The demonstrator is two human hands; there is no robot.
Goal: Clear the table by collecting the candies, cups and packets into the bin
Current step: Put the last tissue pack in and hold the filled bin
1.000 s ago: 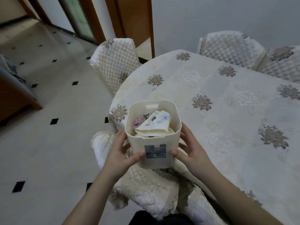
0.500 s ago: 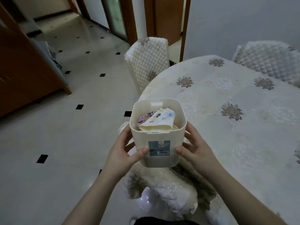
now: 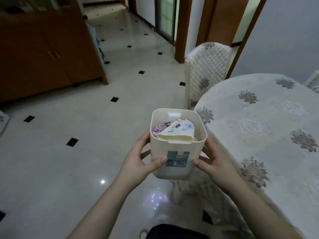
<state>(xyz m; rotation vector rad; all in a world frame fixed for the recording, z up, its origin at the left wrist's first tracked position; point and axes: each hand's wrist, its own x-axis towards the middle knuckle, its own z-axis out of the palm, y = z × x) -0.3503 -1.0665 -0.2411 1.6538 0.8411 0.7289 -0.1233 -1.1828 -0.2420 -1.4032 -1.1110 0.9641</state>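
The pale tiled floor (image 3: 72,131) with small black diamonds fills my view from nine o'clock round to six. The round table (image 3: 269,135), under its cream cloth with brown flowers, takes up three o'clock. A wooden cabinet (image 3: 43,54) stands at ten o'clock, and a quilted chair (image 3: 205,69) sits at one o'clock, just beside the table's far edge.

At the centre I hold the cream bin (image 3: 177,152) upright in the air, beside the table's edge and above the floor. My left hand (image 3: 138,161) wraps its nine o'clock side, thumb pressed on the front wall next to the grey label (image 3: 177,158). My right hand (image 3: 215,163) grips the three o'clock side the same way. Inside the bin lies a crushed paper cup (image 3: 177,133) with blue and purple print, and a pink packet (image 3: 159,129) is tucked at its ten o'clock.
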